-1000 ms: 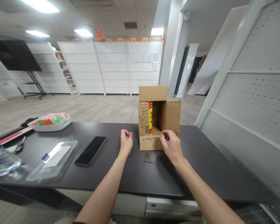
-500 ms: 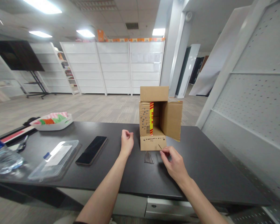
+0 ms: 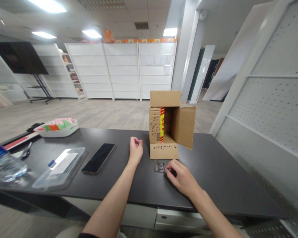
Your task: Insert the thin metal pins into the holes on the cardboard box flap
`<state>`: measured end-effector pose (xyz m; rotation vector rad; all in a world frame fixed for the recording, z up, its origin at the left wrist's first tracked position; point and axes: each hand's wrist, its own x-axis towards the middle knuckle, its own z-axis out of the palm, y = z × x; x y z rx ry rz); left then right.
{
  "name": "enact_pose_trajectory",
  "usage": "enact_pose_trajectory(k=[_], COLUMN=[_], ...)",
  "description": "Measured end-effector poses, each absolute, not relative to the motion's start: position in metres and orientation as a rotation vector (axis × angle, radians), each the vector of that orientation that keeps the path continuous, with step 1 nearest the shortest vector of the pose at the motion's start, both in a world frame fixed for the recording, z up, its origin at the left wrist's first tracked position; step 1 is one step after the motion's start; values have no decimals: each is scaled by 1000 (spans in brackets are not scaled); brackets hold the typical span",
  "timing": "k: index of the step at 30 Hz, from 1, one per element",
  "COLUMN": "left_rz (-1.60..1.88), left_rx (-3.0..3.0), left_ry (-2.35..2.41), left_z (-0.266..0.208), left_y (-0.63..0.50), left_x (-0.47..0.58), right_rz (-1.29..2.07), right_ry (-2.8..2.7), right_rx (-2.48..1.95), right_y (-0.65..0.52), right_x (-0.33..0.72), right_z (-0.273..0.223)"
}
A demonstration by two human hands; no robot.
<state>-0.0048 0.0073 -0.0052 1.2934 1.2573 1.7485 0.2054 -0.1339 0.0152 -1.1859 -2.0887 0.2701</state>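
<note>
- Down and leftward from the box's near flap, the right hand (image 3: 180, 177) had moved to the right end of the row of nails (image 3: 159, 166); the left hand (image 3: 136, 150) had stayed put.
- Between the row and the desk's near edge lay bare desktop, and more stretched right of the cardboard box (image 3: 186, 124) to the right edge, with a perforated panel (image 3: 270, 109) beyond.
- On the right hand, thumb and index finger were pinched nearly together on a thin nail (image 3: 164, 165), just beside the others.
- Left fingers were curled in a loose fist, left of the box and apart from it; whether they held anything could not be told.
- Nails lay side by side on the dark desk (image 3: 225, 178), just near of the box's lowered flap (image 3: 164, 153), which was dotted with holes.
- Farther left lay a phone (image 3: 98, 158), a clear plastic case (image 3: 61, 170), a bottle (image 3: 7, 163) and a white basket (image 3: 62, 133).
- White shelves (image 3: 121, 72) stood far across the floor.
</note>
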Motion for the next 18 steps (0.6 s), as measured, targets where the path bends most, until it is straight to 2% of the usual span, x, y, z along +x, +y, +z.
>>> enact_pose_trajectory(k=[18], left_rz=[1734], left_rx=[1273], left_ry=[1265], left_z=[-1], left_y=[3], left_x=[-4], right_rz=[222], right_ry=[-2238], right_rx=[-1185], right_y=[-135], right_x=[201], right_z=[22])
